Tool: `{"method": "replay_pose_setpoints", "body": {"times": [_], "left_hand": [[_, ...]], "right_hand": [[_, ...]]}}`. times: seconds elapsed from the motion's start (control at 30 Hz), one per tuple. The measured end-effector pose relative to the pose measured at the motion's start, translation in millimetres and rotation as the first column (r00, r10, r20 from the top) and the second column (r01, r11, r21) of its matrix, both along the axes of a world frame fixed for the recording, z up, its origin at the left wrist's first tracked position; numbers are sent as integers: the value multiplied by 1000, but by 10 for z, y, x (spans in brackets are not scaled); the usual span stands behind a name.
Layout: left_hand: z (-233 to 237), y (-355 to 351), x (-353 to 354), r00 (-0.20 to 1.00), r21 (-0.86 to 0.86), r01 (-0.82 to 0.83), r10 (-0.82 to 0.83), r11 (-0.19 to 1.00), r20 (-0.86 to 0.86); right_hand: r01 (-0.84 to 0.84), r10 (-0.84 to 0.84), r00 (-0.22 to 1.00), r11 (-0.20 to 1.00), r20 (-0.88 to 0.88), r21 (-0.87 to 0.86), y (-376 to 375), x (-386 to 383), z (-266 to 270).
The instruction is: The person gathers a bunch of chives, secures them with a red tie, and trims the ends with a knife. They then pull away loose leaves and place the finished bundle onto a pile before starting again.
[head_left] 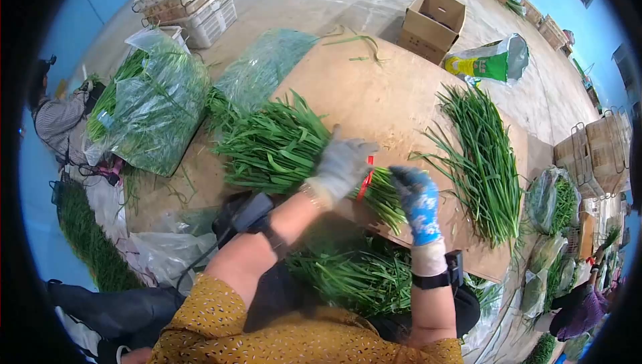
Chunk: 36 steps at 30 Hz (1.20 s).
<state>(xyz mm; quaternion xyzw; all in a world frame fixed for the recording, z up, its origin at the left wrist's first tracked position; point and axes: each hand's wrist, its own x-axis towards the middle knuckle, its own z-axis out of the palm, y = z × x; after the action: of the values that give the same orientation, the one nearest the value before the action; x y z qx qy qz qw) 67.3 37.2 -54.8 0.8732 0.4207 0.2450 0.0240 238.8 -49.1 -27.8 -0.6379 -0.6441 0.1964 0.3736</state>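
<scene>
vegetable packing shed: stacked crates (pixel 211 24), bagged greens (pixel 159 106)

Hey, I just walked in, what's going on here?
A bunch of long-leaved greens, possibly Chinese chives, is being handled at a wooden board. The grey-gloved left hand lies on it, beside a red band across the bunch; the blue-gloved right hand is by the stem ends. More loose greens lie to the right.

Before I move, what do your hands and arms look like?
The left hand wears a grey glove, thin bracelet and strapped black box, a dark cable beside it. The right hand wears a blue-and-white patterned glove, pale cuff and black strap. Both sleeves are mustard, speckled.
</scene>
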Motion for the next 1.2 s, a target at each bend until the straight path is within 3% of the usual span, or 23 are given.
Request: {"method": "replay_pose_setpoints", "body": {"times": [0.03, 0.1, 0.13, 0.23, 0.27, 0.37, 0.4, 0.53, 0.63, 0.67, 0.77, 0.8, 0.93, 1.03, 1.07, 1.1, 1.17, 1.2], "left_hand": [[54, -60, -93, 1000, -7, 19, -20, 1000, -23], [157, -180, -266, 995, -26, 63, -65, 998, -74], [138, -202, -290, 989, 45, 142, -141, 989, -36], [155, -203, -235, 950, 124, 271, -244, 955, -197], [108, -170, -199, 950, 108, 304, -293, 947, -105], [147, -128, -126, 924, 84, 368, -354, 926, -145], [141, -121, -113, 933, 56, 354, -350, 933, -80], [114, -112, -114, 990, -163, 123, -108, 979, 95], [287, 89, 25, 968, -359, -168, 85, 918, -236], [340, 155, 27, 980, -361, -103, 32, 927, -196], [309, 364, 198, 945, -457, -68, -89, 887, -314], [250, 408, 257, 942, -455, -35, -123, 890, -312], [83, 512, 265, 962, -586, 90, -224, 805, -159], [143, 312, 104, 998, -424, 47, -61, 905, -20], [105, 224, 29, 999, -272, -22, 29, 962, 24], [107, 153, -65, 998, -230, 14, 2, 973, 70], [167, -1, -220, 985, -144, 80, -56, 986, 161], [183, -67, -226, 995, -157, 90, -81, 984, 61]], "right_hand": [[117, -116, 993, 993, -17, 27, 70, 80, 16], [128, -135, 990, 983, -43, -130, 220, 143, 95], [56, -54, 998, 979, 14, -195, 311, 143, 82], [-18, 94, 966, 953, 241, -303, 597, -10, -47], [-42, 171, 920, 937, 352, -346, 698, -70, -34], [-153, 296, 913, 885, 279, -439, 892, -152, -115], [-156, 242, 950, 916, 199, -370, 863, -146, -157], [-45, 77, 952, 992, 295, -115, 666, -115, -205], [84, -89, 725, 996, 683, 41, 463, -251, -135], [57, -112, 669, 993, 735, 99, 369, -297, -118], [67, -173, 672, 982, 720, 174, 186, -486, -80], [78, -132, 713, 991, 689, 109, 178, -548, -63], [191, -169, 849, 982, 501, 8, 285, -647, -259], [-100, 87, 977, 993, 194, 60, 208, -391, -77], [-34, 33, 999, 993, 15, 116, 173, -262, -65], [107, -108, 994, 992, 21, 61, 199, -165, -94], [174, -171, 983, 984, 70, -43, 291, -6, -65], [120, -115, 987, 992, 114, -41, 360, 11, -173]]}}
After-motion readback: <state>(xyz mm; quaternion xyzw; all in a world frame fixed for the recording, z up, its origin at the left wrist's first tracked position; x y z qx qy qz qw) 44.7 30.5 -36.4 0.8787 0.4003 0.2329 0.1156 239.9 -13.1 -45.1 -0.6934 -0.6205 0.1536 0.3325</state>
